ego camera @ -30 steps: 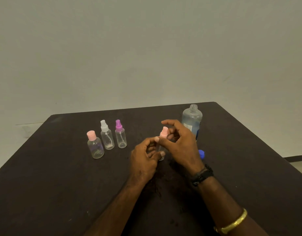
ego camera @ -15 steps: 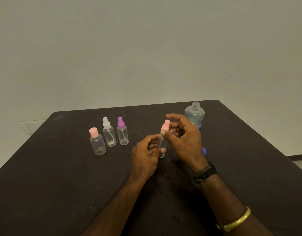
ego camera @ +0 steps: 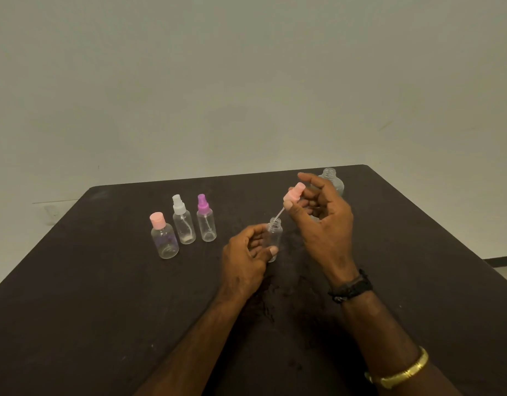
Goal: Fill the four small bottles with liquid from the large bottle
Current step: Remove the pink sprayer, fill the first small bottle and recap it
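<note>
Head view: dark tabletop [ego camera: 103, 310], pale wall [ego camera: 246, 81] behind. Left hand [ego camera: 243, 261] grip clamped round small bottle [ego camera: 274, 234] mid-tabletop, upright, open neck up. Right hand [ego camera: 323, 224] grip pinches pink sprayer [ego camera: 293, 194] just above, tilted, tube pointing down-left toward neck.

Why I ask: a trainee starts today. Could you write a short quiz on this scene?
1. True or false: the pink spray cap, pinched by the right hand, is lifted off the small bottle held by the left hand.
2. How many capped bottles stand on the table? A one, B three, C four.
3. Fill in: the large bottle stands uncapped behind the ___ hand.
Key: 1 true; 2 B; 3 right.
</note>
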Demonstrator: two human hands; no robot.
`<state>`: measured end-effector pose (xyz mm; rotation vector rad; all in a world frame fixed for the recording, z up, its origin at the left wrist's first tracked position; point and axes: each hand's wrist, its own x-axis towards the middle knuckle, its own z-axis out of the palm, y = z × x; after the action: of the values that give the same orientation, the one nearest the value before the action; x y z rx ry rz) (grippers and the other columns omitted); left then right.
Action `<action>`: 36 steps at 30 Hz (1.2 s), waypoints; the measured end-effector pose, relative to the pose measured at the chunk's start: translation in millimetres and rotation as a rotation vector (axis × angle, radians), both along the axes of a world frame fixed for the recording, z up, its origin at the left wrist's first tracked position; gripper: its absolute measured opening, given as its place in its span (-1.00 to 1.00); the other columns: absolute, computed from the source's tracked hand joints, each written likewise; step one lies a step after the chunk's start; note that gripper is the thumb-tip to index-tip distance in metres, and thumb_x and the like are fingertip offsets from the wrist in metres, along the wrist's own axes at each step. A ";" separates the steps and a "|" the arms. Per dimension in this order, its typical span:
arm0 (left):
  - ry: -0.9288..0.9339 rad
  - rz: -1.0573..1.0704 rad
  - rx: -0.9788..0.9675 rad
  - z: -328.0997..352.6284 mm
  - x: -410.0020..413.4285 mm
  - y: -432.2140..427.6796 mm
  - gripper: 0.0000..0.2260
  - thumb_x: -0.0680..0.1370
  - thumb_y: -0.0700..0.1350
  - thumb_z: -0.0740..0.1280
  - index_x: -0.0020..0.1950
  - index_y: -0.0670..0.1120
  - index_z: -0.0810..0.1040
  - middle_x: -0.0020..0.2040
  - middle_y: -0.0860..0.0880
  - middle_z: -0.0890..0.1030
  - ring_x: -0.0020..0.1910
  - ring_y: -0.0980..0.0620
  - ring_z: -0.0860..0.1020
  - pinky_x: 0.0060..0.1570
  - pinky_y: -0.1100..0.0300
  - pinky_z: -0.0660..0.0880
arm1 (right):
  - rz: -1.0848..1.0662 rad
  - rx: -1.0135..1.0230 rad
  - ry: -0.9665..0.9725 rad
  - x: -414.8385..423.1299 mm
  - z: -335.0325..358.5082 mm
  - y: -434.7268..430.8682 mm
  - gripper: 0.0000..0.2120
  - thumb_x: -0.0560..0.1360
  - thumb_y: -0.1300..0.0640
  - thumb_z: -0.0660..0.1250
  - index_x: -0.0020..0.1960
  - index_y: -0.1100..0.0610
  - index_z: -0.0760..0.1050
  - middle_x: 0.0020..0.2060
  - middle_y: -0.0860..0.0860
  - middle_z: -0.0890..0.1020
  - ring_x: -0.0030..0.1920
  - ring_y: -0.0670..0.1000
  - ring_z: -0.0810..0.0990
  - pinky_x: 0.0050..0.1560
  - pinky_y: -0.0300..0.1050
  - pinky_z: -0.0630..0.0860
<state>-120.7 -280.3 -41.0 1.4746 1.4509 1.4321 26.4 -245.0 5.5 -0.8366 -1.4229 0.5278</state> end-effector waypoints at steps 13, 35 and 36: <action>-0.118 0.108 0.007 -6.3 -5.1 7.6 -0.62 0.43 -0.27 0.56 0.23 -0.09 0.63 0.06 0.02 0.73 0.03 0.12 0.70 0.08 0.10 0.66 | -0.119 -0.001 0.043 7.2 3.2 -0.4 -0.75 0.51 0.16 0.53 0.16 0.03 0.62 -0.04 -0.09 0.71 -0.09 -0.11 0.68 -0.13 -0.28 0.58; -0.138 0.133 0.026 -1.0 -5.3 6.7 -0.60 0.41 -0.28 0.58 0.21 -0.12 0.63 0.02 0.03 0.72 -0.02 0.15 0.71 0.02 0.25 0.64 | -0.328 -0.491 -0.710 13.1 -23.2 10.2 -0.75 0.44 -0.05 0.56 -0.25 -0.05 0.51 -0.22 -0.10 0.63 -0.09 -0.03 0.62 0.00 -0.03 0.62; -0.141 0.130 0.030 -1.0 -5.1 6.4 -0.61 0.41 -0.28 0.58 0.20 -0.11 0.64 0.02 0.03 0.72 -0.02 0.15 0.71 0.01 0.25 0.64 | -0.325 -0.507 -0.719 13.3 -23.7 10.6 -0.75 0.43 -0.05 0.56 -0.26 -0.04 0.51 -0.21 -0.10 0.63 -0.09 -0.02 0.62 0.00 -0.02 0.62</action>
<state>-125.9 -273.8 -42.0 1.2890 1.4657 1.6082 39.6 -234.4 -18.3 -1.7583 -1.7675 0.3461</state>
